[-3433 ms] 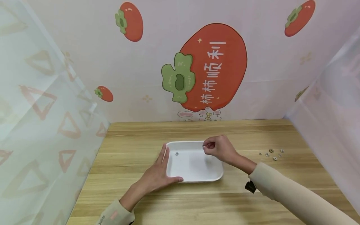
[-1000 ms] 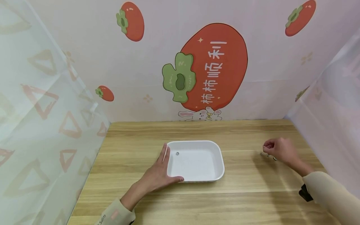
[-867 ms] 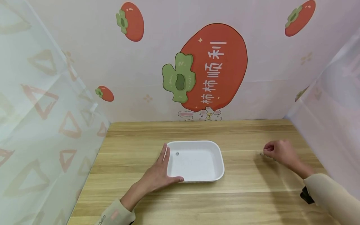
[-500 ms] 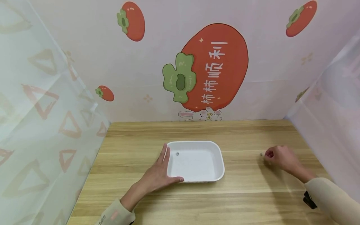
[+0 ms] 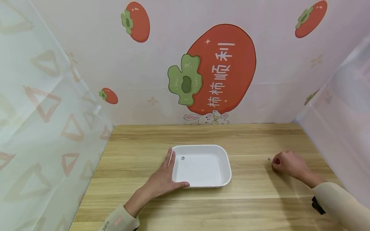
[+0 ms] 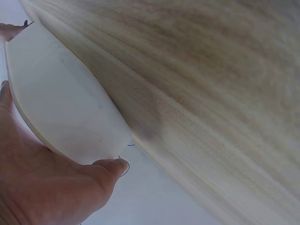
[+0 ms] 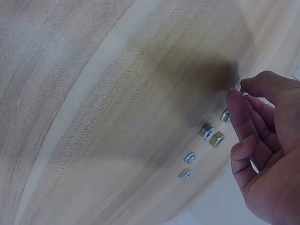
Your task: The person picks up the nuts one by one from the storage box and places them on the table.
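Note:
My left hand (image 5: pixel 162 178) rests at the left end of a white tray (image 5: pixel 202 170), fingers extended along its side and thumb on the near rim. Inside the tray, near its far left corner, lies a small metal nut (image 5: pixel 182 158). At the right of the table, my right hand (image 5: pixel 290 165) pinches a small metal nut (image 7: pixel 244 93) between thumb and index finger, just over the wood. Several flanged nuts (image 7: pixel 207 131) lie below those fingers in the right wrist view, one yellowish nut (image 7: pixel 217 139) among them. In the head view the hand hides most of them.
The wood-grain table (image 5: pixel 138 144) meets a printed back sheet (image 5: pixel 144 73) with persimmon drawings. Pale sheets hang at both sides, the right sheet (image 5: pixel 341 128) beyond the right hand. One loose nut (image 5: pixel 268 158) shows left of that hand.
My right hand has gone from above the tray's far right part to the loose nuts at the right, then slightly nearer over the last second. The left hand and tray stay put.

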`<state>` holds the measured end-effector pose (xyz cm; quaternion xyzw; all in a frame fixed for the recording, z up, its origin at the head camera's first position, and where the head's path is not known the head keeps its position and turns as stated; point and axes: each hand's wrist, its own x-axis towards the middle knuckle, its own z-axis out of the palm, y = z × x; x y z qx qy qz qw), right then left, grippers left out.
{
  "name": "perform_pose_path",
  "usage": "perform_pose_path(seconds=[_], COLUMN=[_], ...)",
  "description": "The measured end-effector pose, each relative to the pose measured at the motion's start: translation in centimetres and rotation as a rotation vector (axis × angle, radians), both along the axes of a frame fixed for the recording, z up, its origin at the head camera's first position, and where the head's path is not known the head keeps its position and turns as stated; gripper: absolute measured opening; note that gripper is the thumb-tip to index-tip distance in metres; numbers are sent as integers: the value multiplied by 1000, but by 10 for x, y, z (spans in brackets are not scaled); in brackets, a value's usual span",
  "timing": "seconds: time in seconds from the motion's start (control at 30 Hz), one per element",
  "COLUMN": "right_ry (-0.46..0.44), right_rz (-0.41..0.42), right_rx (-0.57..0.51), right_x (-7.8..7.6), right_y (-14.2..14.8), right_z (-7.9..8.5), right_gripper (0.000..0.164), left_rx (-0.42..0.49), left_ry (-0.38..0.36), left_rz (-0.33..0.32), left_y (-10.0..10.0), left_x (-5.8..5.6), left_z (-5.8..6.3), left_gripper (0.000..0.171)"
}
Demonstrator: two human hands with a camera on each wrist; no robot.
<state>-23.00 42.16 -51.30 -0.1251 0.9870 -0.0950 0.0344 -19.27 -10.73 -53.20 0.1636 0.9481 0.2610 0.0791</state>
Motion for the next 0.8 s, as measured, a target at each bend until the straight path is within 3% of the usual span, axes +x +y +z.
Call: perform_pose_path(seconds=[0.37,0.8], right_ry=[36,14], right_rz=[25,39], right_rx=[26,24], right_x=[3,0], right_y=[1,2], right_z=[-3,-2], right_gripper=[5,9], left_rx=[-2,-10], left_ry=[3,1], left_rz=[11,14], left_y=[1,1], left_x=[0,-1], left_z=[-2,-2], left_gripper=[138,137])
